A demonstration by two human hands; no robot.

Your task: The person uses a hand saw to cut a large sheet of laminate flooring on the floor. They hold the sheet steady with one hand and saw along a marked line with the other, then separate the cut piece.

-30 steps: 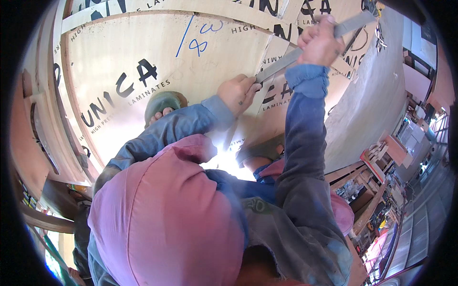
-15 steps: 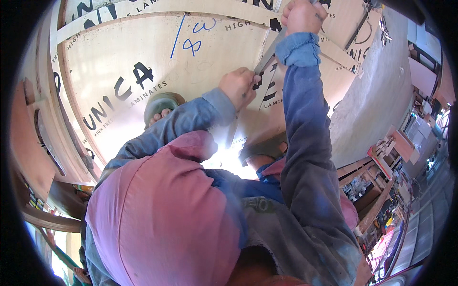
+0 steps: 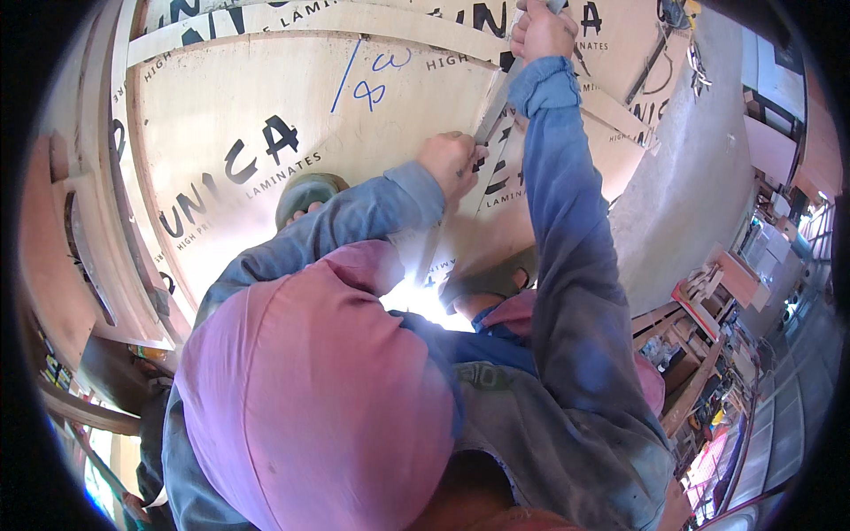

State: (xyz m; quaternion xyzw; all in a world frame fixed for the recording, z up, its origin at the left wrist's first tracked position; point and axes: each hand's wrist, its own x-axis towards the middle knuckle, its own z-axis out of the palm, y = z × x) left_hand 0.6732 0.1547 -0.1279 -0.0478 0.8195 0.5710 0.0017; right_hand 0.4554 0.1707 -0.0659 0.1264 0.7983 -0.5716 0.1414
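Surface: pale printed plywood sheet (image 3: 266, 106).
Right hand (image 3: 542, 31): fingers closed around long grey metal straightedge (image 3: 492, 111).
Left hand (image 3: 452, 162): fingers curled, pressing the straightedge's lower part.

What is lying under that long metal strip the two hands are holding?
Under the long metal strip lies a pale plywood sheet with dark lettering. The left hand and right hand grip the strip, hiding the wood beneath them.
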